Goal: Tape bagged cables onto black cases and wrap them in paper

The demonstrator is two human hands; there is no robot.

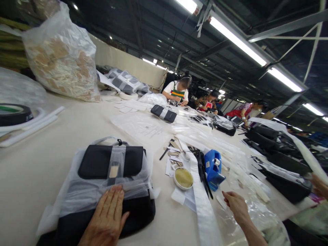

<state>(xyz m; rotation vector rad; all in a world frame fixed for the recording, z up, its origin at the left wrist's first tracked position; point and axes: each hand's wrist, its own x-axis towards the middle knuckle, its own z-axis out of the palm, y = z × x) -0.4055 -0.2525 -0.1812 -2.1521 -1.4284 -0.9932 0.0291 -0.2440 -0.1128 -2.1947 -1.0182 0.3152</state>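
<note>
A black bag (135,213) lies on the table in front of me, its upper part covered with thin white wrapping paper (87,193). Its black flap (96,162) shows above, crossed by a translucent strip with a small beige piece under it. My left hand (109,210) rests flat on the paper and the bag, fingers stretched out. To the right, my right hand (235,205) is closed in a pinch near a blue tape dispenser (213,167); whatever its fingertips hold, if anything, is too small to make out.
Beside the dispenser are a round tin (183,178), card scraps (175,155), black straps and a long white strip (202,205). Black bags (276,147) are piled at right, where another person's hand (320,186) shows. Tape rolls (15,114) lie left; co-workers sit farther back.
</note>
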